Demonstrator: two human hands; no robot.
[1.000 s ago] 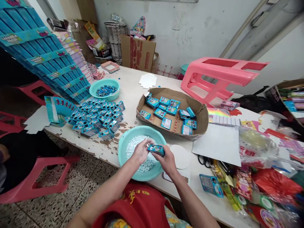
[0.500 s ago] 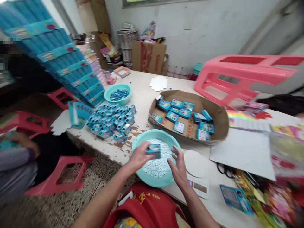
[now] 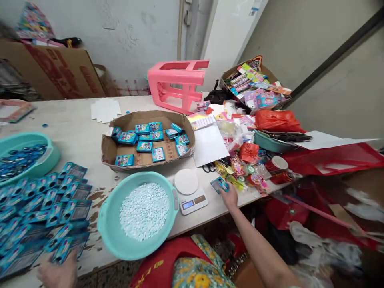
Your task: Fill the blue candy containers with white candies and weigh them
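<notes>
My left hand (image 3: 60, 273), partly cut off at the bottom left, has its fingers around the end of a small blue box (image 3: 63, 251). That box is at the near edge of a pile of small blue boxes (image 3: 49, 202), several with a round dark hole in the end. On the right, my right hand (image 3: 229, 197) grips the near end of a flat blue printed package (image 3: 218, 184) at the table edge. Between my hands stands a turquoise basin (image 3: 109, 236) holding many small pale tablets (image 3: 144, 212). A white digital scale (image 3: 193, 203) sits beside it.
A cut-down cardboard box (image 3: 138, 163) behind the basin holds several blue boxes. Another turquoise basin (image 3: 52, 158) with shiny blue pieces is at left. A pink stool (image 3: 177, 82) lies tipped over at the back. Scissors (image 3: 208, 167) and assorted candy packets (image 3: 240, 166) crowd the right.
The view has swung right. My left hand moved from over the basin to the pile with the small blue box. My right hand left the basin and took hold of the flat blue package.
</notes>
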